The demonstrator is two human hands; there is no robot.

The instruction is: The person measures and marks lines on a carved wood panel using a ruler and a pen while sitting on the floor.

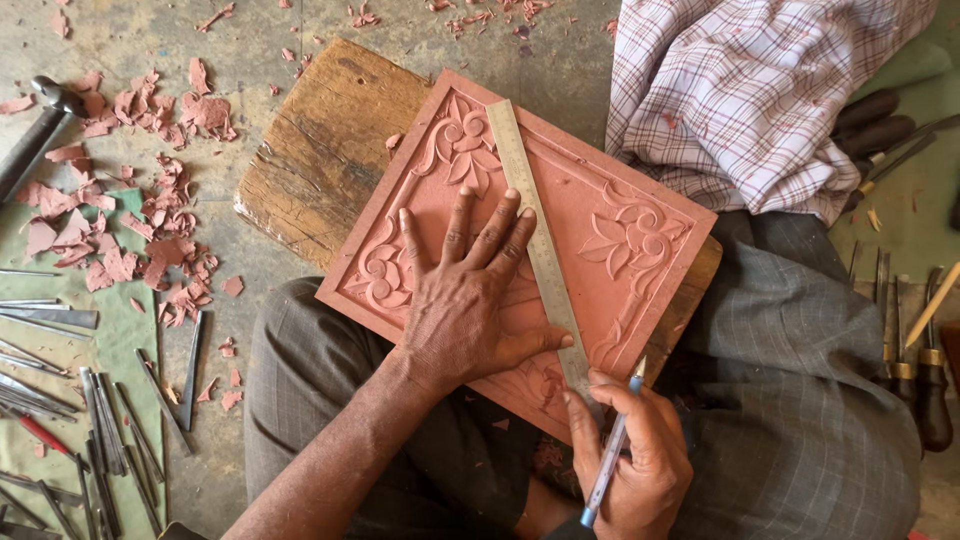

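Note:
A square reddish stone slab [600, 180] carved with floral corner motifs lies on a worn wooden block [320, 140] over my lap. A long metal ruler [530, 220] runs diagonally across the slab. My left hand [465, 300] presses flat on the slab, fingers spread, fingertips and thumb against the ruler's edge. My right hand [630, 460] grips a blue-capped pen [612, 450], its tip at the ruler's near end by the slab's lower edge.
Reddish stone chips [140, 210] litter the floor at left. Several thin metal chisels [100, 430] lie on a green cloth at lower left, a hammer [35, 125] at far left. Wooden-handled tools [925, 370] lie at right. A checked cloth [740, 90] is at upper right.

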